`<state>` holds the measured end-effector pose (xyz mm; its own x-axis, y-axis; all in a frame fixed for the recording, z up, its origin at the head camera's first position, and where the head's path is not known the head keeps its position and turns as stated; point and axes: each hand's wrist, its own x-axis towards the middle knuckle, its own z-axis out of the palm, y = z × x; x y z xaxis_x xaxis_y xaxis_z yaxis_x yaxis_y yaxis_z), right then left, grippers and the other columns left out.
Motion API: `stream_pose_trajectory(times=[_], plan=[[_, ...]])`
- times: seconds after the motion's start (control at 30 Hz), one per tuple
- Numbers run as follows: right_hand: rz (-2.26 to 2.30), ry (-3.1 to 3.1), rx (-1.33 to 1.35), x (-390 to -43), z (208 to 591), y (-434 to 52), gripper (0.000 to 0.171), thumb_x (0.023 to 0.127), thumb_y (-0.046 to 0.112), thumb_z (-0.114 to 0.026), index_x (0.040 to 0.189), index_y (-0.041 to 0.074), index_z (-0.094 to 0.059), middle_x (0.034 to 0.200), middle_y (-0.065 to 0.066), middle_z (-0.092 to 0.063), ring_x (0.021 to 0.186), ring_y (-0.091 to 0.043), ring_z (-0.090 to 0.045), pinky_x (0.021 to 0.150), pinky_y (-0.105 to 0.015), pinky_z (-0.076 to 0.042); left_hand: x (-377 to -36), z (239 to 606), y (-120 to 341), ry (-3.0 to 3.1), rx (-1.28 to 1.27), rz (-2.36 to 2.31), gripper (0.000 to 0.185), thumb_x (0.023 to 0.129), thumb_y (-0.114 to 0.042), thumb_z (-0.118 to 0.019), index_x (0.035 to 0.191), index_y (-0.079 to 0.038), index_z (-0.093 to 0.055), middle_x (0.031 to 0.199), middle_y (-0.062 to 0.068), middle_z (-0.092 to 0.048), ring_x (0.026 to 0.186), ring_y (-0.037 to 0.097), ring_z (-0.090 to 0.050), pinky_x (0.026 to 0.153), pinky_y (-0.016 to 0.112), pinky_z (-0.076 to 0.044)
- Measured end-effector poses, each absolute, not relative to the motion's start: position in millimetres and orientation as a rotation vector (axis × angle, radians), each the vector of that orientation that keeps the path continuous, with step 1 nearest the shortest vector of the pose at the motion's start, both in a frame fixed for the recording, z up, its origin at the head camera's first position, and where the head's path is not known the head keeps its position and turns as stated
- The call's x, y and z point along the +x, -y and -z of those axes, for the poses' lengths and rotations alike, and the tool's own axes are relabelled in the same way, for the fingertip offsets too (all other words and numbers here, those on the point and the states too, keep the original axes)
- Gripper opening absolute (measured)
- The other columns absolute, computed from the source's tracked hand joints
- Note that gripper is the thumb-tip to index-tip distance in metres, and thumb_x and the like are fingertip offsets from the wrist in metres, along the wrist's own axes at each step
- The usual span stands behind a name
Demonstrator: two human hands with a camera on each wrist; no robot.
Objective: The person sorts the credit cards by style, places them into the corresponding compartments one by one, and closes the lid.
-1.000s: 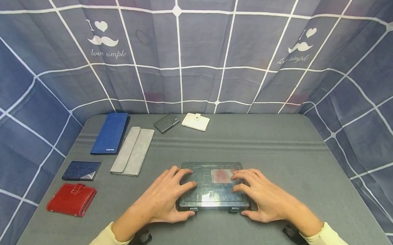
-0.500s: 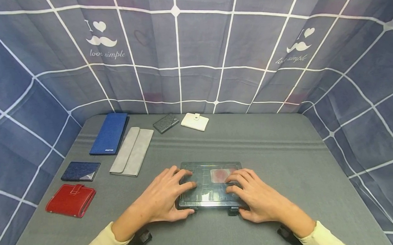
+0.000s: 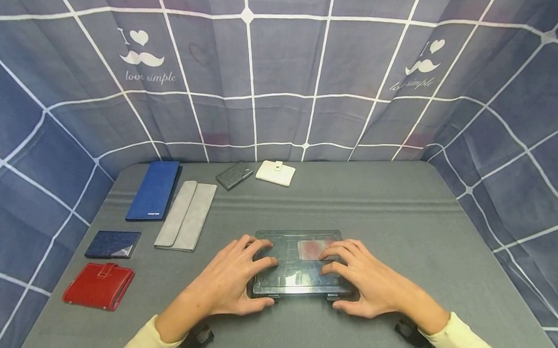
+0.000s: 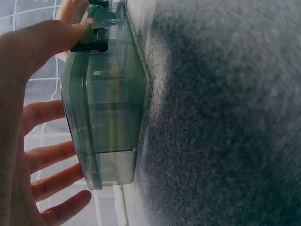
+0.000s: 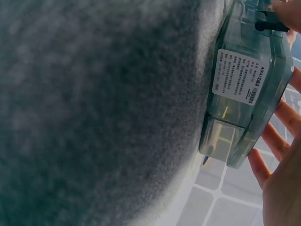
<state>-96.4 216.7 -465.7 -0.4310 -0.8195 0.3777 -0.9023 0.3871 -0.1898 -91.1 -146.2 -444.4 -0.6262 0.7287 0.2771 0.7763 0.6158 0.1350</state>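
The backdrop cloth (image 3: 274, 65) reads "love simple"; the box's label (image 5: 240, 75) is illegible.

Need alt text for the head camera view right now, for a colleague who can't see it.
Both hands, left hand and right hand, rest on a clear rectangular plastic box on the grey table. Six wallets and cases lie at far left.

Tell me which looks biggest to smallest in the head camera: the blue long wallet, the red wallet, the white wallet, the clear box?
1. clear box, though it lies nearest the camera
2. blue long wallet
3. red wallet
4. white wallet, farthest back, so it may only look smallest
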Motion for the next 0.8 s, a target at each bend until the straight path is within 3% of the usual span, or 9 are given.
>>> stream_pose_trajectory(times=[0.57, 0.8], plan=[[-0.671, 2.433, 1.500, -100.2, 468.6, -216.4, 0.046, 0.088, 0.046, -0.082, 0.129, 0.031, -0.068, 0.146, 0.003, -0.058, 0.138, -0.032, -0.053, 0.109, -0.056, -0.035, -93.6, 448.1, 150.1, 2.680, -1.240, 0.435, 0.069, 0.079, -0.075, -0.080, 0.133, -0.032, -0.072, 0.148, -0.001, -0.056, 0.129, 0.021, -0.053, 0.097, 0.046, -0.056], [-0.646, 2.530, 1.493, -98.9, 461.6, -216.8, 0.046, 0.091, 0.049, -0.083, 0.131, 0.034, -0.067, 0.148, 0.007, -0.056, 0.141, -0.023, -0.048, 0.106, -0.057, -0.039, -95.1, 446.7, 152.1, 2.716, -1.243, 0.491, 0.071, 0.079, -0.076, -0.080, 0.134, -0.033, -0.071, 0.150, -0.003, -0.055, 0.131, 0.019, -0.052, 0.097, 0.047, -0.056]])
